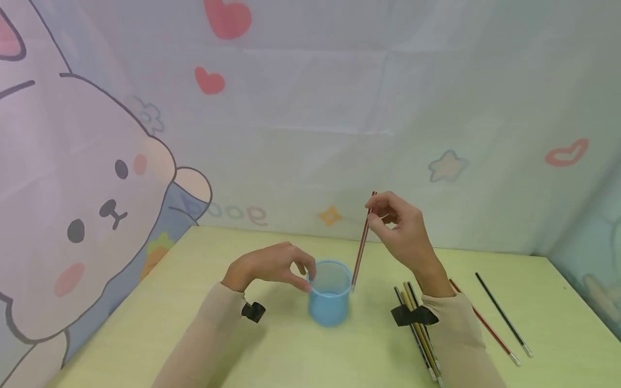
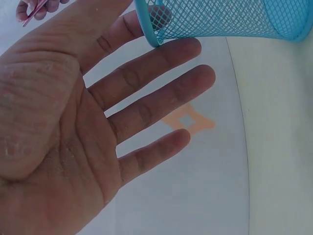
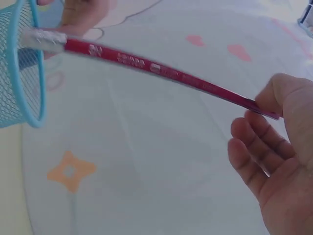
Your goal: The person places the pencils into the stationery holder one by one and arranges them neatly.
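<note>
A blue mesh pen holder [image 1: 329, 310] stands upright on the table. My left hand [image 1: 278, 264] holds its rim between thumb and index finger; in the left wrist view the other fingers [image 2: 161, 100] are spread. Up and to the right, my right hand [image 1: 400, 226] pinches a red pencil [image 1: 361, 248] near its upper end. The pencil slants down, its silvery lower end [image 3: 46, 40] close beside the holder's rim [image 3: 19, 73]. Whether that end touches the rim, I cannot tell.
Several black and yellowish pencils [image 1: 421, 337] lie bunched under the right wrist. Further right on the table [image 1: 286, 358] lie a red pencil [image 1: 492, 328] and a black pencil [image 1: 504, 315], apart from each other. A printed cloth [image 1: 315, 97] hangs behind the table's back edge.
</note>
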`<state>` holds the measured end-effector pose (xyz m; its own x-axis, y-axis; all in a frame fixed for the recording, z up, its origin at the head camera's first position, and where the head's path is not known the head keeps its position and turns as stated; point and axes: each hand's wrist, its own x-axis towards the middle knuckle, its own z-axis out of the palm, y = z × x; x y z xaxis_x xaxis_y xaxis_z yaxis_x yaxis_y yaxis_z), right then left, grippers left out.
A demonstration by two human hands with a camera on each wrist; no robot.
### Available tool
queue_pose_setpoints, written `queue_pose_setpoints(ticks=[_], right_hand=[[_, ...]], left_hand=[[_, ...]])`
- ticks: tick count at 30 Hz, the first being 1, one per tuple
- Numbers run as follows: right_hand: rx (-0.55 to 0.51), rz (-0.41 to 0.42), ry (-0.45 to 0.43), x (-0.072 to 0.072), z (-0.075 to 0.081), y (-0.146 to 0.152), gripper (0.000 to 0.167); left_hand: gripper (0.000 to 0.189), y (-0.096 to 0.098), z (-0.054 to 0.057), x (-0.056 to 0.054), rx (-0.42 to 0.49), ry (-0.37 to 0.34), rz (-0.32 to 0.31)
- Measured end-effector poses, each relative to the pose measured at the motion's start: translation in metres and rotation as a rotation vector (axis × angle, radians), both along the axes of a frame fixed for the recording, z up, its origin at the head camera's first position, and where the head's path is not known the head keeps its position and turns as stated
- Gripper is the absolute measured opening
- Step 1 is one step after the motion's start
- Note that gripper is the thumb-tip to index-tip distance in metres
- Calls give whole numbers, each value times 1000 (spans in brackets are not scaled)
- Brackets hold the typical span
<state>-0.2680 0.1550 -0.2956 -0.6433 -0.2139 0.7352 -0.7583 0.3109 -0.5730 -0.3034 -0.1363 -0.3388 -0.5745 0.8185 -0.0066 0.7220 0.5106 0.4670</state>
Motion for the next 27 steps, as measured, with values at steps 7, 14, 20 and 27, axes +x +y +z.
queue_pose_setpoints(ticks=[7, 14, 20, 27], right_hand=[[87, 14, 36, -11, -25, -30, 19], [293, 78, 9, -17, -50, -54, 22], [374, 64, -19, -20, -57, -58, 22], [444, 91, -75, -23, -60, -55, 19]], left_hand=[[13, 1, -3, 1, 22, -20, -43], [13, 0, -4, 0, 37, -34, -60], [12, 4, -2, -2, 35, -30, -49], [13, 4, -1, -1, 30, -39, -48]])
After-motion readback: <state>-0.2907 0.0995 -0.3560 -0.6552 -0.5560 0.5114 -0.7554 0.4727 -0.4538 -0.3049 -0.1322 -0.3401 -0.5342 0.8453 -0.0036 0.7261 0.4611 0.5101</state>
